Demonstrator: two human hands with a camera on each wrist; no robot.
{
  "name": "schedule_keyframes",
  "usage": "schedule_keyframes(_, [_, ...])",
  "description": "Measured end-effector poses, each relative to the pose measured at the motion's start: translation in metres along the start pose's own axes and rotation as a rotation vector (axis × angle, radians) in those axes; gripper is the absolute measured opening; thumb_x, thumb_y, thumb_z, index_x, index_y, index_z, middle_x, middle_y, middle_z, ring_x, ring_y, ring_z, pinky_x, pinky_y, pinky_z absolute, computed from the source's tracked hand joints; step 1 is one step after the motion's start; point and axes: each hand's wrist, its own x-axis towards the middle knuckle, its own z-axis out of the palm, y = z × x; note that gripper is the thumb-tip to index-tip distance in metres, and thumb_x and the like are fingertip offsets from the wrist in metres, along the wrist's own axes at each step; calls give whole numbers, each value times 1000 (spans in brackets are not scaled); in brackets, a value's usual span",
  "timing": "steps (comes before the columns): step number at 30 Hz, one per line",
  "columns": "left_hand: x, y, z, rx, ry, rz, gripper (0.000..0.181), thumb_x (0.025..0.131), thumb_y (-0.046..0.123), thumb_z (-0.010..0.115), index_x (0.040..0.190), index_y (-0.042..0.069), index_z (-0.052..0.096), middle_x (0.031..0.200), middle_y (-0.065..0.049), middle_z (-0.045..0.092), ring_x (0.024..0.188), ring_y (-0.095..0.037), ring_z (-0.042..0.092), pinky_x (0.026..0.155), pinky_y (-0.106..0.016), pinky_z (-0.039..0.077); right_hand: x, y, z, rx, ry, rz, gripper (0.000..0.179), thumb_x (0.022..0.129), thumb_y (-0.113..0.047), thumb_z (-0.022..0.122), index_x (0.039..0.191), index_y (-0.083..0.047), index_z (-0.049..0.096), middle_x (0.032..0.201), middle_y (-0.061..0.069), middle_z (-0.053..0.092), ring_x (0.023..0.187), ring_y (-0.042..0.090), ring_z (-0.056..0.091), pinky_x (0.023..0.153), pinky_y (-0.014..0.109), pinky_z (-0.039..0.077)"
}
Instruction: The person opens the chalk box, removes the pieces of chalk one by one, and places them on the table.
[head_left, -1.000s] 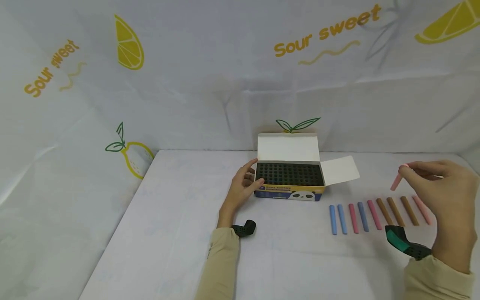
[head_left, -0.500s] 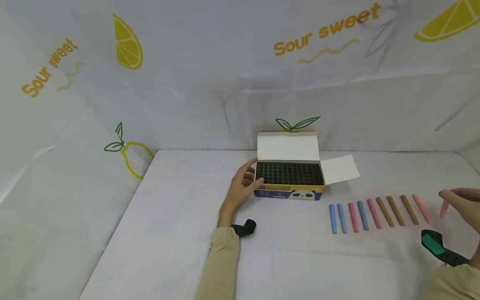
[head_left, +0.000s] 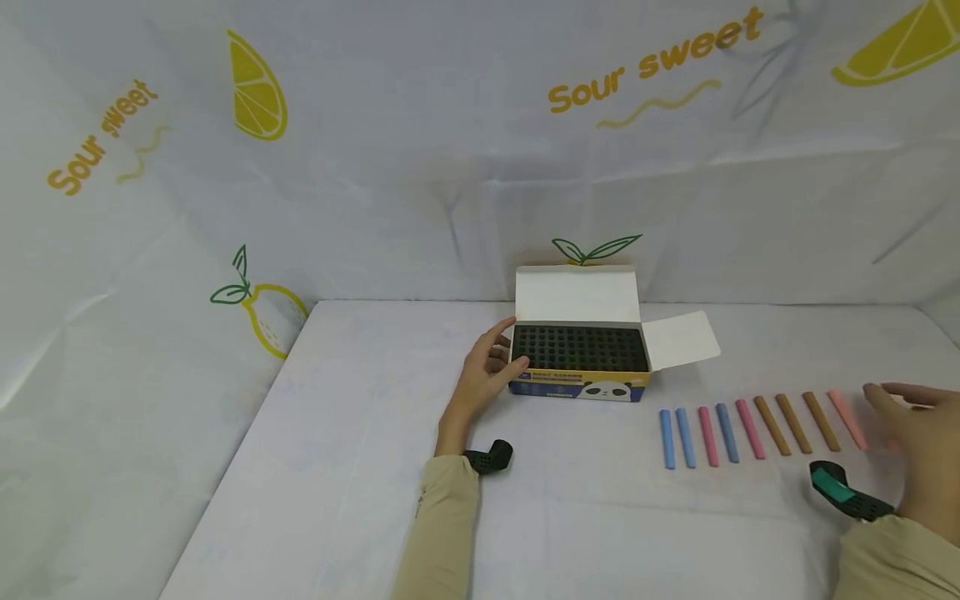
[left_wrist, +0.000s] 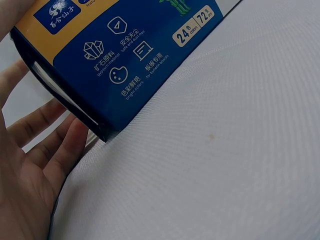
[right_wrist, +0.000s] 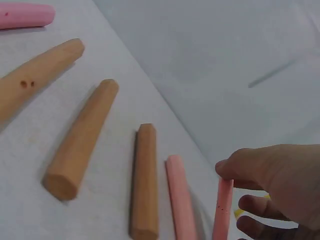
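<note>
My left hand (head_left: 480,379) holds the left end of a chalk box (head_left: 577,390), thumb at its front corner and the other fingers along its side. In the left wrist view the box's blue face (left_wrist: 130,65) and my bent fingers (left_wrist: 55,135) show. At the right, my right hand (head_left: 922,437) pinches the top of a pink chalk stick (right_wrist: 223,210) between thumb and finger. That stick is nearly hidden in the head view. Left of it lies another pale pink chalk stick (head_left: 848,421), beside a brown chalk stick (head_left: 821,422).
Several more chalk sticks, blue, pink and brown, lie in a row; one blue stick (head_left: 667,439) is at its left end. The box's lid (head_left: 576,293) stands up and its side flap (head_left: 681,340) sticks out right. A printed cloth (head_left: 420,150) hangs behind.
My right hand has carried the pink chalk stick right and down, past the row's right end, then shifted slightly back left. My left hand stays on the box.
</note>
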Motion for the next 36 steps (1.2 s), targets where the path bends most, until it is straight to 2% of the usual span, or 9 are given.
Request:
schedule_keyframes(2, [0,0,0,1,-1,2,66,96,36,69,156,33,42,127,-13,56,96,-20,57,88,-34,51,-1,2,3,18,-6,10,62,102,-33,46,150,6,41,160,31,35,144,47,35,112,58,36])
schedule_keyframes(4, [0,0,1,1,-2,6,66,96,36,69,156,33,42,127,-14,57,96,-19,57,88,-34,51,-1,5,6,24,-8,9,63,100,-33,48,149,6,43,154,33,40,141,47,38,98,52,43])
schedule_keyframes(7, [0,0,1,4,-6,9,66,96,36,69,156,33,42,127,-14,57,96,-19,57,88,-33,51,3,10,9,36,-7,9,62,97,-33,51,143,9,51,144,35,46,136,46,41,82,40,39])
schedule_keyframes(13, [-1,0,2,4,-16,6,66,96,37,69,156,33,41,128,-14,56,95,-19,57,87,-33,51,9,16,12,25,-6,-9,59,96,-30,52,135,14,53,148,34,45,129,47,42,73,31,31])
schedule_keyframes(17, [0,-2,2,11,-17,1,66,96,36,69,156,34,41,127,-14,56,94,-19,57,87,-34,51,8,17,15,32,-6,5,61,97,-30,51,142,11,50,155,31,41,139,46,41,98,49,44])
schedule_keyframes(20, [0,-3,2,13,-16,3,66,97,32,68,156,34,40,127,-13,57,95,-19,57,87,-34,51,4,17,15,40,-15,14,62,97,-30,50,145,9,47,160,29,36,150,46,33,119,60,31])
schedule_keyframes(29, [2,-4,-1,39,-17,11,65,97,40,67,156,35,40,129,-12,56,101,-19,59,91,-35,53,4,12,13,51,-10,-13,60,98,-29,50,146,6,47,161,27,34,152,46,30,122,61,27])
schedule_keyframes(32, [3,-2,-3,74,-5,18,65,97,44,67,156,32,42,130,-12,57,103,-22,60,91,-37,54,-1,2,11,69,25,-81,56,99,-28,52,143,7,51,156,31,41,149,49,33,121,61,27])
schedule_keyframes(36, [3,5,-7,158,31,29,64,96,46,67,154,27,46,132,-12,57,110,-26,59,94,-43,53,-15,-23,9,37,46,-300,53,101,-31,54,134,11,57,145,39,48,140,57,36,117,66,25])
